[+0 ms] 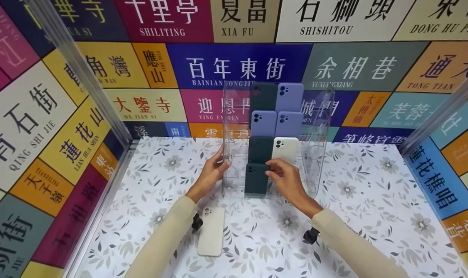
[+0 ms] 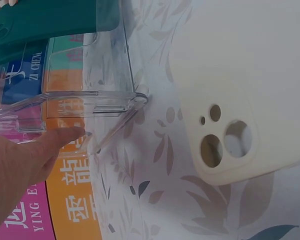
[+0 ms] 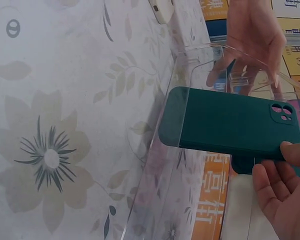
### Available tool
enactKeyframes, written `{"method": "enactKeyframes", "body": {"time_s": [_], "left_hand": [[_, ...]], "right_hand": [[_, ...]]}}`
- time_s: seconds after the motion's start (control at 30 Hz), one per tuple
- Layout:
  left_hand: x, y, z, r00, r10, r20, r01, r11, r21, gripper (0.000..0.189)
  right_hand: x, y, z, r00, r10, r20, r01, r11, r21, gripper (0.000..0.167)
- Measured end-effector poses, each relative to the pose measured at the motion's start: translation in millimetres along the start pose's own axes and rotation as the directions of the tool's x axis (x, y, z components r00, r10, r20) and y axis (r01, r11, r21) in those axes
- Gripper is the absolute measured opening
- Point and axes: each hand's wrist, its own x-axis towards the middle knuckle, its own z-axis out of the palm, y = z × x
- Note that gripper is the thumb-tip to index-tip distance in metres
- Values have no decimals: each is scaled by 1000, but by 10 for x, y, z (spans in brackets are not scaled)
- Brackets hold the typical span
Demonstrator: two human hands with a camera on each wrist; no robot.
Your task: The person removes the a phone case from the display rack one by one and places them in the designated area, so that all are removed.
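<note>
A clear plastic tiered display stand (image 1: 315,166) stands on the table, holding phone cases in two columns. My right hand (image 1: 288,177) pinches the upper right edge of a dark green phone case (image 1: 256,181) on the lowest tier, between thumb and fingers. In the right wrist view, the bottom of this green case (image 3: 225,120) sits behind the stand's clear front lip. At the stand's left side wall, my left hand (image 1: 212,170) holds the panel, thumb toward the front; some fingers are hidden. An off-white phone case (image 1: 211,231) lies on the table beside my left forearm.
Higher tiers hold another dark green case (image 1: 260,148), a white case (image 1: 286,148), several purple cases (image 1: 289,122) and a dark green one at the top left. A patterned wall with large lettering (image 1: 239,65) rises behind the stand. Metal posts (image 1: 98,88) border the table.
</note>
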Motion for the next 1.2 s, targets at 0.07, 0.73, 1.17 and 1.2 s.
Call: {"method": "enactKeyframes", "body": {"time_s": [0.07, 0.73, 1.17, 1.2], "left_hand": [[4, -8, 5, 1000, 1, -9, -1, 1000, -4, 77], [-6, 9, 23, 1000, 10, -26, -10, 1000, -2, 76], [-2, 2, 50, 999, 39, -35, -41, 998, -48, 76], [-3, 4, 50, 999, 40, -36, -42, 998, -45, 76]], "right_hand": [[-9, -20, -1, 1000, -19, -11, 19, 1000, -2, 25], [-106, -284, -219, 994, -47, -94, 51, 998, 38, 28], [-263, -179, -160, 997, -34, -68, 39, 996, 77, 28], [-278, -170, -146, 998, -34, -62, 39, 996, 83, 28]]}}
